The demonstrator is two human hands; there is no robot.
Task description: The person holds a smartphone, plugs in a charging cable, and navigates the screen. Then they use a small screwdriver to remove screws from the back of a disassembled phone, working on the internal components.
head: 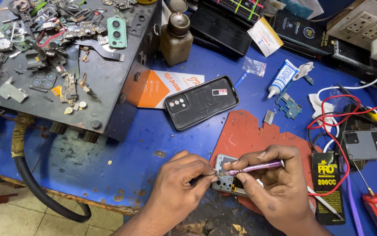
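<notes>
At the lower centre of the frame both hands close in on an opened phone (226, 183) that lies at the near edge of a worn red mat (258, 135). The right hand (280, 188) is closed around a slim purple screwdriver (254, 167), held like a pen, its tip pointing left onto the upper corner of the phone's exposed inside. The left hand (179, 183) has its fingertips pinched together right at that same corner, touching the phone's edge (whether they hold a tiny screw or only steady the frame is too small to tell).

Judged from this, the step in hand is work on a fastener at that corner of the phone. The next move calls for a steady, upright tip and light pressure, with the left fingers kept close to catch anything small.

Around them: a black phone back cover (201, 102) lies mid-frame on the blue table (131, 144), a white glue tube (282, 78) sits upper right, a brown bottle (176, 38) stands at the top centre, and a dark tray of loose parts (44, 57) fills the upper left. Red wires (341, 118) loop at the right.
</notes>
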